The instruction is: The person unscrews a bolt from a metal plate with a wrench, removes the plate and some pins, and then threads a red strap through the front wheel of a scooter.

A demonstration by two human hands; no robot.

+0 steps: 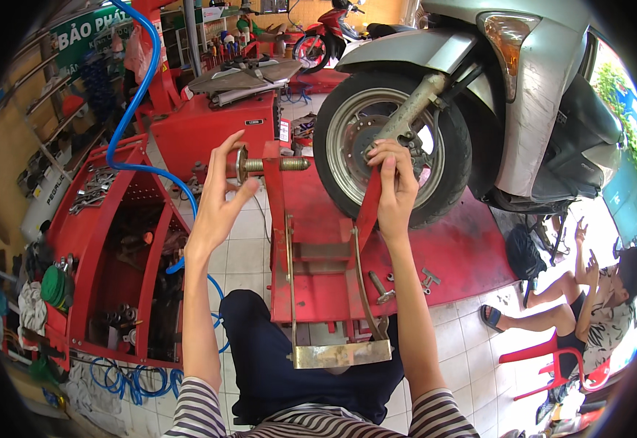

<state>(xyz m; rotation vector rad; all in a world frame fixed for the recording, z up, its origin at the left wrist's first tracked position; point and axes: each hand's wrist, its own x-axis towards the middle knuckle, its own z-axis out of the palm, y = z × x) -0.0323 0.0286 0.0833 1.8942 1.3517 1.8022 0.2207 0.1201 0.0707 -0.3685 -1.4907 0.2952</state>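
Standing at the near end of a red platform point(472, 248): one red two-armed bracket point(277, 208), threaded bolt point(295, 164) with round disc point(242, 166) through its left arm, before a silver scooter's point(534, 109) front wheel point(366, 135). Left hand point(218, 204): beside the disc, fingers apart, contact uncertain; right hand point(396, 188): fingers clamped on the bracket's right arm, near its top. Loose metal parts point(429, 278) lie on the platform; a red tool cart point(67, 228) stands left.

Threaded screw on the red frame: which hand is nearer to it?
Left. The left hand is at the round end of the threaded screw; the right hand grips the right red bar, farther away.
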